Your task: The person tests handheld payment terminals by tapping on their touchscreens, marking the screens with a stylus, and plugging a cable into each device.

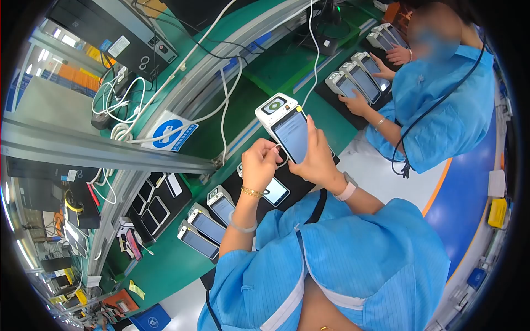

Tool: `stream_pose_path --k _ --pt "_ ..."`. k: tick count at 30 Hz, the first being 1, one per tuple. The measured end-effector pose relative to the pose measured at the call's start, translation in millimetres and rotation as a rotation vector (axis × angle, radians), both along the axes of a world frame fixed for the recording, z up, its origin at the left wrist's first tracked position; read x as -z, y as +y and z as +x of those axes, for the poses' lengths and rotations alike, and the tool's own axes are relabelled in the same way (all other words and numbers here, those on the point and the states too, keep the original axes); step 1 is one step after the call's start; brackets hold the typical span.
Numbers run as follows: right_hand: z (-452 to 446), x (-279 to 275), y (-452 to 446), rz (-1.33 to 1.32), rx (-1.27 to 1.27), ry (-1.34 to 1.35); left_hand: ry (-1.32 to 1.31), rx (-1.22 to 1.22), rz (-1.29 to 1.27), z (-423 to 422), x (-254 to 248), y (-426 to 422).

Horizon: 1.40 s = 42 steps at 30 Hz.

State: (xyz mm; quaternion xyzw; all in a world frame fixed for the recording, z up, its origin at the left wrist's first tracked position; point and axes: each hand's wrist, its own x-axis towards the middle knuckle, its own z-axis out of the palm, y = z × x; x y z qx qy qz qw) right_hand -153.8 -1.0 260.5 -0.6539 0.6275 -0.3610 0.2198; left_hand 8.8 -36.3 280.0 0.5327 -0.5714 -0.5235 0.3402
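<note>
A white handheld terminal (290,132) with a lit screen and a black-and-green round mark on its top end is tilted up in front of me. My right hand (319,157) is closed round its right side and lower end. At its lower left edge, my left hand (260,164) is closed in a pinch; something small and thin shows at the fingertips, too small to name. A white cable (316,60) runs down to the terminal's top. Below my hands, another terminal with a lit screen (276,192) lies on a black mat, partly hidden by my left hand.
Several similar terminals (208,225) lie to the left on the green bench (160,270). A black tray (175,203) of flat devices sits beyond a metal rail (110,146). At the right, a co-worker in blue (436,110) touches more terminals (361,80). White cables (124,102) lie coiled upper left.
</note>
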Motion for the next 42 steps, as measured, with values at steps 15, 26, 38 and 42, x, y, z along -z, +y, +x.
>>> stream_pose_path --k 15,26,38,42 --pt "-15.0 -19.4 -5.0 -0.099 0.154 0.153 0.249 0.022 0.043 -20.4 5.4 -16.7" --pt "-77.9 2.5 -46.8 -0.085 0.331 -0.083 -0.63 0.153 -0.682 -30.7 30.4 -44.5" --pt "-217.7 63.6 -228.6 0.227 0.193 -1.804 -0.921 0.173 -0.996 -84.3 2.3 -108.9" --pt "-239.6 78.3 -270.3 0.286 -0.066 -2.383 -0.893 0.141 -1.06 -109.1 0.3 -119.8"
